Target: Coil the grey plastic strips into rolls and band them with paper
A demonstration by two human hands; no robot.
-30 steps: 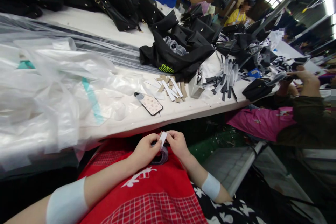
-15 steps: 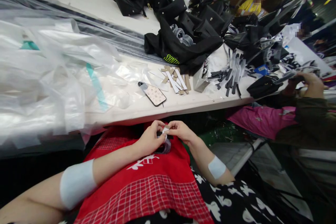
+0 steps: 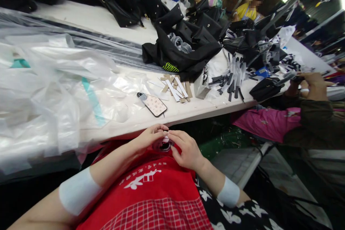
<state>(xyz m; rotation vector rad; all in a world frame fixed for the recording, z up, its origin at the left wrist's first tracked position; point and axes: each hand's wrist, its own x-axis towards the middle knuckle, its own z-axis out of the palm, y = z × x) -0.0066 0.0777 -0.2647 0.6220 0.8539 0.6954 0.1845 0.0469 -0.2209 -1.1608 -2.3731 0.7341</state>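
Note:
My left hand [image 3: 149,137] and my right hand [image 3: 185,149] meet over my lap, just below the white table edge [image 3: 172,118]. Both pinch a small dark strap piece wrapped in clear plastic [image 3: 162,145]. A sliver of white paper shows between my fingertips. The red apron [image 3: 151,194] lies under both forearms. Most of the held piece is hidden by my fingers.
A phone in a patterned case [image 3: 153,104] lies near the table edge beside several paper strips [image 3: 176,89]. Clear plastic bags [image 3: 54,86] cover the left. Black bags [image 3: 183,50] and dark straps [image 3: 230,82] lie beyond. A person in a pink top [image 3: 269,124] sits to the right.
The white strip that stood up between my fingers a second ago is folded down onto the piece. My hands have closed tighter round it and sit nearer the table edge.

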